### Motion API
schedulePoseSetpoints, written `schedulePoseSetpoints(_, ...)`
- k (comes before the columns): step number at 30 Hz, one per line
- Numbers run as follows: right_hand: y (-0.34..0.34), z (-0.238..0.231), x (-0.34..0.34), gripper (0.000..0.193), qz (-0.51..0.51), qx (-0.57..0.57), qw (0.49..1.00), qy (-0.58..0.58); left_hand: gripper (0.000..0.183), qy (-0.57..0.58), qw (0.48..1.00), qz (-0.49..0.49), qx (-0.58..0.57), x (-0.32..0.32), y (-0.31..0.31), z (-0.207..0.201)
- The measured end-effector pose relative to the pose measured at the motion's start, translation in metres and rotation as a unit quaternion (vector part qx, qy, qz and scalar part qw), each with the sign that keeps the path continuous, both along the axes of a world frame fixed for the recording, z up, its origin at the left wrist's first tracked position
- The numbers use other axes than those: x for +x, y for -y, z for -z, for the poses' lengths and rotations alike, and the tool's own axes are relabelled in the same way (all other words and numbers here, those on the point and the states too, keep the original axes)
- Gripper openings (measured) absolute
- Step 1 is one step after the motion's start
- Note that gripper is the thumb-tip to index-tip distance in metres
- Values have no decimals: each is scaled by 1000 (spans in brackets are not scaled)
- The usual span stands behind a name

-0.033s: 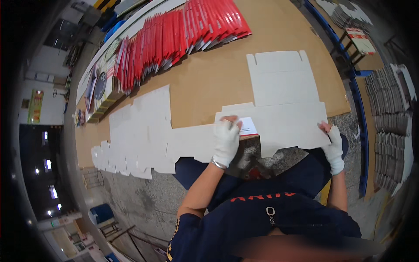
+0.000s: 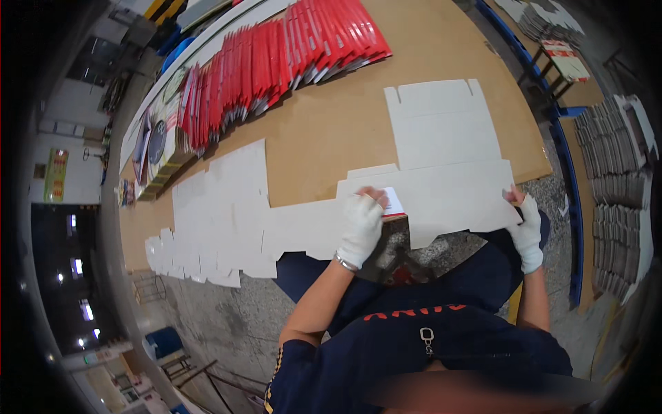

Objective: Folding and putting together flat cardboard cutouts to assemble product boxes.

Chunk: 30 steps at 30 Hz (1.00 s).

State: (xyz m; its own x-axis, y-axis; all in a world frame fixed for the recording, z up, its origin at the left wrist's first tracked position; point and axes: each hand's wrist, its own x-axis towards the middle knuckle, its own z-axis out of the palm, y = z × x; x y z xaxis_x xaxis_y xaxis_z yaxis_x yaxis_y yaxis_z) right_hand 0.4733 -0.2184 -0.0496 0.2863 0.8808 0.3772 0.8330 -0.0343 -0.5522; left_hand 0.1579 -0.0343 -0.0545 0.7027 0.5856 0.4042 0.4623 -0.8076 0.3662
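Observation:
A flat white cardboard box blank (image 2: 448,186) lies on the table before me, its wide panel reaching away and its lower edge overhanging the near side. My left hand (image 2: 362,228), in a white glove with bare fingertips, rests over its left part. Those fingers are bent and closed on the left side of a small white card with a red edge (image 2: 393,202), covering part of it. At the blank's right end, my right hand (image 2: 526,231), gloved the same way, pinches the edge between thumb and fingers. More white blanks (image 2: 227,200) lie overlapped toward the left.
A long row of red folded packages (image 2: 276,62) stands along the table's (image 2: 324,138) far left side, ending at a printed box (image 2: 162,148). Stacked grey-white cardboard (image 2: 617,200) sits to the right beyond a blue rail (image 2: 567,179). A stool (image 2: 562,62) is at the far right.
My left hand has shifted slightly right over the small card, its fingers more bunched. My right hand keeps its grip on the blank's edge. The whole view has moved a little.

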Motion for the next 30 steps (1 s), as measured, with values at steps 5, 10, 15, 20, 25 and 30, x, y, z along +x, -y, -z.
schedulePoseSetpoints(5, -20, 15, 0, 87, 143, -1, 988, -62, 31, -4, 974, 107, -197, 32, 9, -11)
schedulePoseSetpoints(10, -41, 14, -16, 90, 267, 5, 944, -192, 46, 61, 987, -46, -143, 68, 10, 14)
schedulePoseSetpoints(15, -22, 41, -70, 62, 185, 159, 846, -473, 65, -137, 989, 45, -33, 95, 24, 11)
schedulePoseSetpoints(20, -50, 21, -142, 28, 108, 142, 745, -642, 82, -213, 963, 148, 76, 102, 35, 15)
schedulePoseSetpoints(25, -41, 13, -88, 24, 233, -34, 923, -304, 92, -165, 980, 109, -40, 91, 39, 3)
schedulePoseSetpoints(30, -72, 14, -71, 44, -4, 98, 980, 173, 72, -241, 961, 120, -62, 93, 45, -5)
